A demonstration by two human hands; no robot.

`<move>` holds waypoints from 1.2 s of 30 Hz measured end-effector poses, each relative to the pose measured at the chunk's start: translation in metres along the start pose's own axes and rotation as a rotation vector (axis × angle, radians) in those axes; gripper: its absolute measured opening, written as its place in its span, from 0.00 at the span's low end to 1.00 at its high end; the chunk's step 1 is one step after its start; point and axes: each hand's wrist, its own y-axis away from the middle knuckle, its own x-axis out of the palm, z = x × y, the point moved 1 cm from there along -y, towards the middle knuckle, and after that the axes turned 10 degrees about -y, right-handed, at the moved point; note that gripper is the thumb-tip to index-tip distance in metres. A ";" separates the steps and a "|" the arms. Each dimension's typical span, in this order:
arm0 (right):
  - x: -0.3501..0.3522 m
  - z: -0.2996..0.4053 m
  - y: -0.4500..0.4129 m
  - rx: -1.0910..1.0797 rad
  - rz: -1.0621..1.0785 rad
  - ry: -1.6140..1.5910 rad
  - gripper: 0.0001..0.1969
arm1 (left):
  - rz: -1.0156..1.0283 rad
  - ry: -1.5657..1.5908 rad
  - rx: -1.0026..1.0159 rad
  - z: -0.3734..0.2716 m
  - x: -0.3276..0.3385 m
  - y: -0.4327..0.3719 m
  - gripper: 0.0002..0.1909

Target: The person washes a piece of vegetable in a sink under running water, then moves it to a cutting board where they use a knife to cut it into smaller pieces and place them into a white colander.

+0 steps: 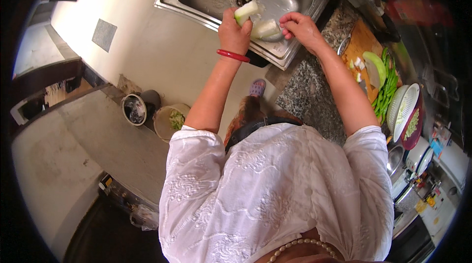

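Note:
My left hand [234, 34], with a red bangle at the wrist, grips a pale gourd piece [246, 12] with green skin over the near side of the steel sink [206, 16]. A second gourd piece [266, 29] lies just to its right, by the sink's near rim, partly over a shiny rounded thing I cannot make out. My right hand [299, 30] is beside that piece's right end, its fingers curled. Whether they touch the piece or pinch something small is unclear. Wet pale scraps lie around the drain [242, 0].
To the right, a wooden cutting board [363, 38] bears a green gourd slice [375, 69] and green chillies [387, 82]. Nearer me are a white colander [405, 112] and a dark red plate [412, 124] of chopped greens. Two bins [134, 110] [162, 121] stand on the floor at left.

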 end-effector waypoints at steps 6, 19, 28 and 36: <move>0.033 0.018 -0.019 -0.362 0.087 0.715 0.18 | 0.060 0.016 -0.057 -0.005 -0.004 -0.010 0.16; 0.026 0.012 -0.036 0.084 0.227 0.402 0.10 | 0.119 0.012 -0.173 0.011 -0.001 -0.013 0.16; 0.029 0.010 -0.045 -0.360 0.367 0.775 0.13 | 0.158 0.094 -0.167 0.036 0.014 -0.017 0.17; 0.008 -0.008 -0.057 -0.429 -0.044 0.799 0.14 | 0.189 0.232 -0.353 0.034 0.004 -0.017 0.14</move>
